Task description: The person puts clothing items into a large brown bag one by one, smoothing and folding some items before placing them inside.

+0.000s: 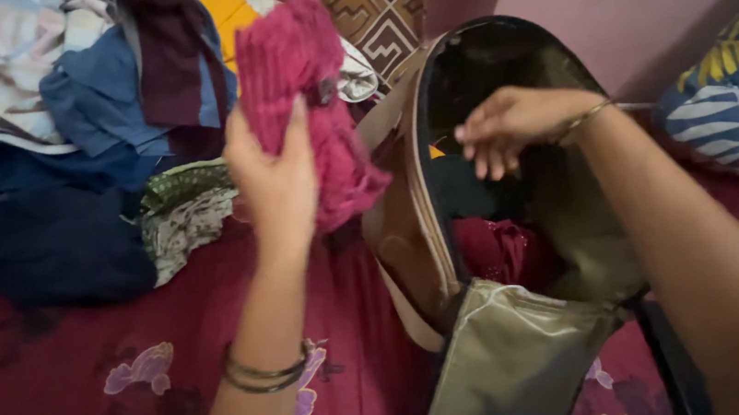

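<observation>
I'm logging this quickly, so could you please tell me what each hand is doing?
Left hand: closed on a pink cloth.
Right hand: open, holding nothing, over the bag.

packages: none seen | labels: none seen on the clothes or bag, though the picture is a bit blurry | signs: none | screens: none

Fuzzy matt pink cloth [307, 103]; smooth, faintly glossy bag lining [518, 367]; thin metal bangles [263, 375].
</observation>
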